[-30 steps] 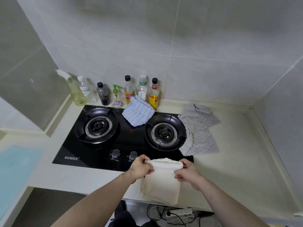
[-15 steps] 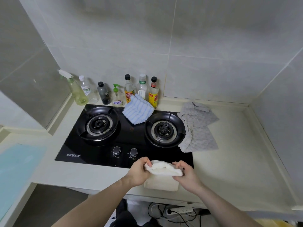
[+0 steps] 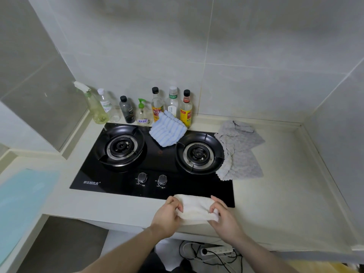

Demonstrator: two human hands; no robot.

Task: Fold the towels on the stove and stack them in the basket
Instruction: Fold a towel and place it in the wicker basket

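Bottle labels [image 3: 157,112] too small to read

Bottles [image 3: 157,104] behind stove; power strip [image 3: 216,251] below.

A glossy black stove [image 3: 126,180] is shown at centre on a cream worktop [image 3: 275,203]. A blue-and-white striped towel [image 3: 167,132] is seen above centre, a grey scalloped-texture towel [image 3: 239,152] to the right, a cream-white towel [image 3: 194,208] at lower centre, and a pale turquoise sheet [image 3: 23,201] at lower left.

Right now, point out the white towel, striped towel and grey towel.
white towel [image 3: 194,208], head view, middle of the folded cloth.
striped towel [image 3: 167,130], head view, centre of its top.
grey towel [image 3: 239,152], head view, middle.
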